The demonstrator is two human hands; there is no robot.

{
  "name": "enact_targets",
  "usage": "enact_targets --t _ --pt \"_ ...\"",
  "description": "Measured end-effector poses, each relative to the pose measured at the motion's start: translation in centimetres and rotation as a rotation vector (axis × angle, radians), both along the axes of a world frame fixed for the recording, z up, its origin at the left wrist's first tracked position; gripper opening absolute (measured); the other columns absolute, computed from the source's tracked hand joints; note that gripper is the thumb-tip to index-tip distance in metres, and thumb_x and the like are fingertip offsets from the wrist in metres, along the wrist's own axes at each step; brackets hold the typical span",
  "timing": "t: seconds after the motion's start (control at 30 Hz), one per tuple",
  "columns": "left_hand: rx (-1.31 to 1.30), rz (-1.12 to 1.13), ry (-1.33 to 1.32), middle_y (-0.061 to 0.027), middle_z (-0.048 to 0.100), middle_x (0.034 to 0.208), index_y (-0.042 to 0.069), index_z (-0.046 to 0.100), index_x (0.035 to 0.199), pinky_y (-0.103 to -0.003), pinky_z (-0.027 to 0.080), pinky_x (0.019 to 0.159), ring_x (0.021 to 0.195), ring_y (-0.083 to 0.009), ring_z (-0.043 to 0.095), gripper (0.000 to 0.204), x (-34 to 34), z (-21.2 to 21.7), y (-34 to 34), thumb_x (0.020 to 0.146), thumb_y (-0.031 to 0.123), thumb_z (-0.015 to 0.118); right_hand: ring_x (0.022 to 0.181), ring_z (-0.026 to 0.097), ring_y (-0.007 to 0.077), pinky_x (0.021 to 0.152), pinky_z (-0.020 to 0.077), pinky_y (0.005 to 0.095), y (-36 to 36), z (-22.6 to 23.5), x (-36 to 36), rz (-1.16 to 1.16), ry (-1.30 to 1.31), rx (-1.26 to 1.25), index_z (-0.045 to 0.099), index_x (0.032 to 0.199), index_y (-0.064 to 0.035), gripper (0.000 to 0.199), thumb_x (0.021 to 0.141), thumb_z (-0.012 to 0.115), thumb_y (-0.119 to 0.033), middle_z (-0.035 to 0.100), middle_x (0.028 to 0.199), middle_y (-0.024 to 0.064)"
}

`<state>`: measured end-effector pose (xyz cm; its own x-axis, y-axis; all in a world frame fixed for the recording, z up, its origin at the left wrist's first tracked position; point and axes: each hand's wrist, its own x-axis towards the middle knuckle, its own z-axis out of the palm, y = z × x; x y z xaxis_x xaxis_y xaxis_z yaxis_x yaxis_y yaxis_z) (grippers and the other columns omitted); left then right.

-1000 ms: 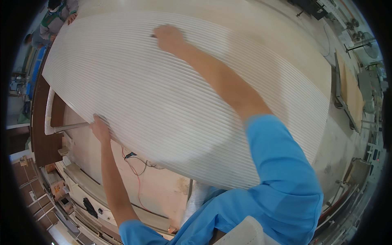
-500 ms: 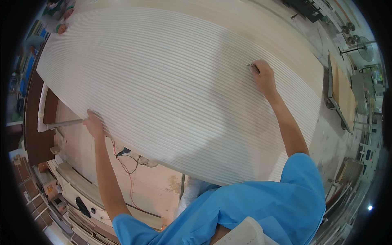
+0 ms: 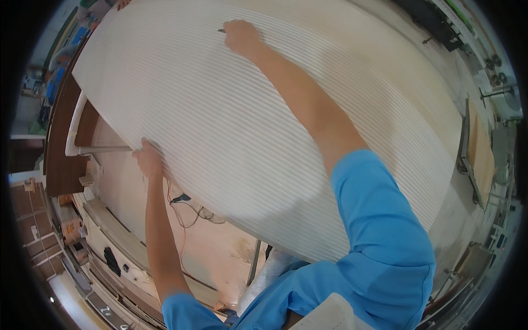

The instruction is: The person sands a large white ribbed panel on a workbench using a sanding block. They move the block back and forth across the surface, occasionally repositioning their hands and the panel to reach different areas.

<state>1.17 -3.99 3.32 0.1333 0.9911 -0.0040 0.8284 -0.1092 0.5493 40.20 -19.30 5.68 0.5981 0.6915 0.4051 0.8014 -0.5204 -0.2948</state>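
Observation:
A large white panel with close parallel ridges lies in front of me. My left hand is closed on its near-left edge, fingertips on the top face. Reaching far across the panel, my right hand is closed around a small tool. Only a short dark tip of it sticks out to the left, against the ridged face; the rest is hidden in my fist, so its exact kind does not show.
Another person's hand rests at the panel's far-left end. Below the near edge are a power tool with cables on the floor, and a metal bar beside my left hand. A board on a cart stands right.
My right hand has swept with the small tool from the panel's right part to its far left-middle. My left hand stays on the edge. The whole view has shifted a little.

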Motion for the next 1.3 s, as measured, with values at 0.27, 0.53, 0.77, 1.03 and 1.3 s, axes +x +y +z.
enact_targets --t 0.27,0.53,0.77,1.03,1.3 --pt "-0.040 -0.009 0.011 -0.0398 0.056 0.131 -0.018 0.036 0.135 -0.050 0.043 0.106 0.124 -0.0509 0.056 0.084 -0.7 -0.2 -0.2 0.101 0.058 0.043 0.094 0.065 0.0372 0.082 0.0537 0.0462 -34.7 -0.6 -6.5 -0.095 -0.045 -0.043 0.067 0.095 -0.0026 0.019 0.077 0.069 0.001 0.068 0.100 0.0173" --pt "-0.093 -0.033 -0.114 -0.0395 0.054 0.134 -0.021 0.032 0.137 -0.049 0.043 0.108 0.126 -0.0494 0.055 0.086 -0.5 -0.1 -0.5 0.101 0.057 0.043 0.091 0.065 0.0375 0.079 0.0525 0.0479 -30.3 -1.8 -5.2 -0.067 0.002 0.087 0.068 0.091 -0.0028 0.015 0.078 0.061 0.001 0.067 0.093 0.0180" --pt "-0.095 -0.118 -0.069 -0.0399 0.054 0.134 -0.022 0.032 0.137 -0.048 0.042 0.108 0.126 -0.0486 0.055 0.086 -1.2 -1.0 2.0 0.101 0.055 0.043 0.100 0.069 0.0347 0.085 0.0568 0.0478 -2.0 0.0 -0.8 -0.041 0.050 -0.004 0.073 0.097 -0.0046 0.017 0.085 0.063 -0.011 0.072 0.099 0.0154" --pt "-0.082 -0.114 -0.022 -0.0418 0.054 0.132 -0.023 0.034 0.135 -0.048 0.043 0.107 0.125 -0.0496 0.055 0.089 -1.5 -2.0 2.7 0.101 0.059 0.041 0.093 0.065 0.0354 0.081 0.0543 0.0468 -31.3 -0.6 -6.6 -0.104 -0.017 0.108 0.067 0.091 -0.0053 0.015 0.080 0.060 0.002 0.069 0.096 0.0143" --pt "-0.042 -0.068 -0.048 -0.0407 0.055 0.132 -0.022 0.034 0.135 -0.049 0.043 0.107 0.125 -0.0501 0.055 0.091 -1.2 -1.8 1.6 0.100 0.061 0.042 0.089 0.065 0.0353 0.076 0.0521 0.0434 -40.4 0.5 -7.8 -0.261 0.102 0.139 0.065 0.094 -0.0009 0.007 0.088 0.066 -0.002 0.067 0.093 0.0156"
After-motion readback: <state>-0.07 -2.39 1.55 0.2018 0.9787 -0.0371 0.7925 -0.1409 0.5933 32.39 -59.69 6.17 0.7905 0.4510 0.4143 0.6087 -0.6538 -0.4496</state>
